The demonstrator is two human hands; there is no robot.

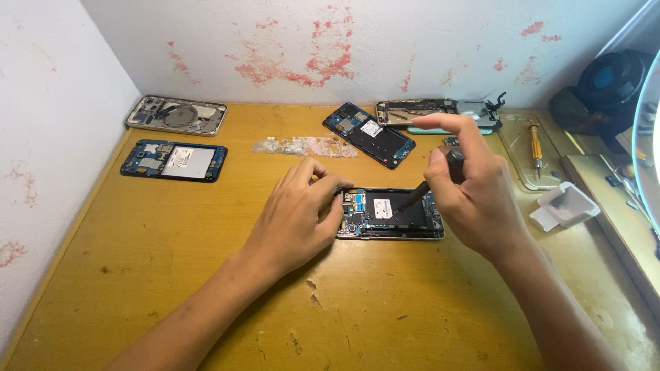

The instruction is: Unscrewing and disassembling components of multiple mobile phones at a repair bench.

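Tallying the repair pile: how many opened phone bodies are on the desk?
5: one under both hands at centre, two at far left, two by the back wall. Others may be hidden.

The scene is evenly and fairly brightly lit by soft, warm light that seems to come from about two o'clock, where a pale glare washes out the curved edge of a ring lamp (646,137). Short, soft shadows fall toward eight o'clock beneath the hands. The wooden table (172,275) shows a mild sheen. Focus is reasonably sharp centrally; corners look slightly stretched by the wide lens.
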